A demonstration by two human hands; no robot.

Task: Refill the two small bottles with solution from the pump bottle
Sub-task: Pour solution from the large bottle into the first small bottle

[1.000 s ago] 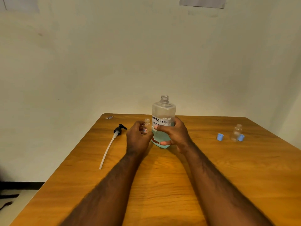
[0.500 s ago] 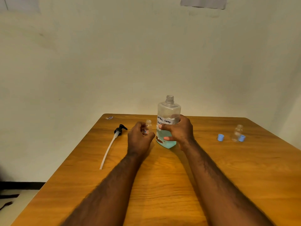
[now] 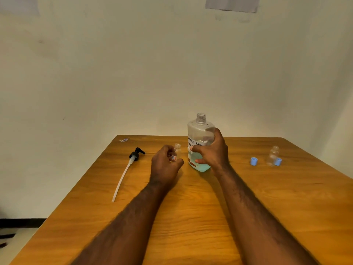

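Gripping the pump bottle (image 3: 199,134) upright (neck up); small bottle (image 3: 177,150) upright.

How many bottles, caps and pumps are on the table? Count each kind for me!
Big bottle: 1, in the right hand
Small bottles: 2, one in the left hand, one standing apart
Blue caps: 2
Pump with tube: 1
Total: 6

A wooden table (image 3: 286,217) stands against a pale wall (image 3: 133,73). A small scrap (image 3: 124,140) lies near its far left corner. Grey paper (image 3: 232,4) hangs on the wall above.
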